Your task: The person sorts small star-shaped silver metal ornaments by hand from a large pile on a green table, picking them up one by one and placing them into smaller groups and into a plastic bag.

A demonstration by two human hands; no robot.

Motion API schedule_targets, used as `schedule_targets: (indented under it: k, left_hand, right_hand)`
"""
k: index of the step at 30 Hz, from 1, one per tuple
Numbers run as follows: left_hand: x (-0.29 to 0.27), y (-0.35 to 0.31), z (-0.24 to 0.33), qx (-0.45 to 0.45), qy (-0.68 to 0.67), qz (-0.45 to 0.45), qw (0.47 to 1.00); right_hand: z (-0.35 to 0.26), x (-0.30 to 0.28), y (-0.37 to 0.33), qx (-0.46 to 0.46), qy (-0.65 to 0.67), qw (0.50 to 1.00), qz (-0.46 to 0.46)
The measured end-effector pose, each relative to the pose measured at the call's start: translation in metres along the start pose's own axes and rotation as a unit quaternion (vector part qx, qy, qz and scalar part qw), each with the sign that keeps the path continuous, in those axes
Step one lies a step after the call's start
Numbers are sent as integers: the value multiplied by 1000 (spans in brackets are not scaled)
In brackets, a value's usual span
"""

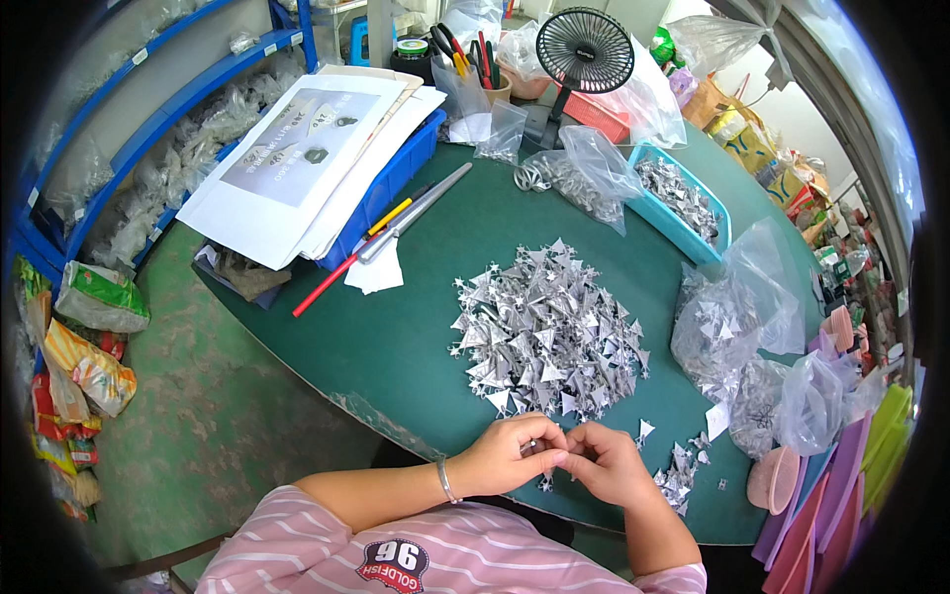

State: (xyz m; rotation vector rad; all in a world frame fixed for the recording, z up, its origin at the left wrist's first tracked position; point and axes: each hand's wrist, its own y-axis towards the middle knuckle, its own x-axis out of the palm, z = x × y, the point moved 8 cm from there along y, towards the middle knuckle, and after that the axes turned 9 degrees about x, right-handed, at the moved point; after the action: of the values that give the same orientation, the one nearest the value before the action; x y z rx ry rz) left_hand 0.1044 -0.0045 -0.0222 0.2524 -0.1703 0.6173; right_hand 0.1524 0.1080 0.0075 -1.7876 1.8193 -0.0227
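My left hand (507, 457) and my right hand (608, 463) meet at the table's near edge, thumbs and fingers pinched together. Whatever they hold is mostly hidden by the fingers; bits of silver show just below them. Right beyond the hands lies a large heap of small silver metal pieces (549, 332), many triangular with star-shaped tips. A smaller pile of silver pieces (677, 481) is to the right of my right hand, with a single triangular piece (645, 430) between the two piles.
Clear plastic bags of metal parts (717, 332) and a blue tray of silver parts (717, 241) stand at right. Far back are a black fan (584, 49) and tool cups. Papers (297, 148) top a blue bin at left, beside pens (346, 259). A pink cup (774, 479) sits near right.
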Motion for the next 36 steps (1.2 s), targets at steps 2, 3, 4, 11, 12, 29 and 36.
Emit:
schedule_targets:
  k: [2, 3, 4, 11, 12, 29, 36]
  left_hand:
    - [5, -2, -17, -80, -99, 6, 992]
    - [6, -2, -18, -104, -105, -5, 989]
    - [8, -4, -20, -135, -168, 4, 976]
    - [23, -4, -1, -272, -466, 86, 838]
    - [19, -3, -1, -263, -464, 85, 841]
    - [-32, -18, -1, -93, -464, 142, 870]
    - [-17, -35, -13, -108, -521, 72, 843]
  right_hand:
    - [14, -7, -1, 52, 28, 998, -3]
    - [15, -11, -3, 57, 72, 996, 11]
    - [12, -19, -4, 26, 122, 990, 62]
    - [-57, -12, -19, -272, -7, 954, 123]
    - [-61, -20, -17, -279, -8, 948, 151]
    - [-28, -26, 19, -216, -289, 882, 302]
    - [20, -73, 8, -65, 10, 962, 264]
